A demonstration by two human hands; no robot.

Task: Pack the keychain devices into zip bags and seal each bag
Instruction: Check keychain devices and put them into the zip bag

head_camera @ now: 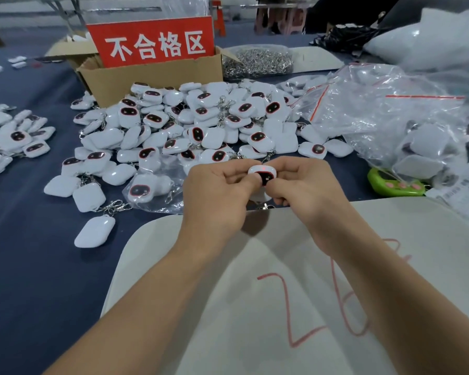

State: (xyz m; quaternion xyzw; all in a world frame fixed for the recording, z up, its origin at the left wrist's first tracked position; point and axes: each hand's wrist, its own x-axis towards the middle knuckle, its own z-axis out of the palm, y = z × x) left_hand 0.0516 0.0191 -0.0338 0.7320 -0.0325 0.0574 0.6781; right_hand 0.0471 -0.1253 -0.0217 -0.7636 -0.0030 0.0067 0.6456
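1. Workshop table (25, 266) covered in dark blue cloth, with stool legs and more tables blurry at the back.
2. At the back sits a cardboard box (152, 77) with a red sign (152, 41) in white Chinese characters standing in it. Just right of it is a heap of metal clasps (257, 62).
3. In front of the box is a big pile of keychain devices (187, 125): white shells, some showing dark oval faces. A smaller pile (11, 139) lies off to the left.
4. To the right there's a crinkly mound of clear zip bags (390, 112) with red stripes, some already holding devices. A green gadget (395, 184) peeks out beside it.
5. One bagged device (146, 188) lies on the cloth, just left of the hands.
6. Both hands are up over the near edge of a white sheet (255, 293) with red scrawl on it.
7. The left hand (214, 196) and right hand (306, 190) both pinch one keychain device (263, 173) between them, fingers curled tight on it and thumbs on its dark face. A small red light shows on its top.
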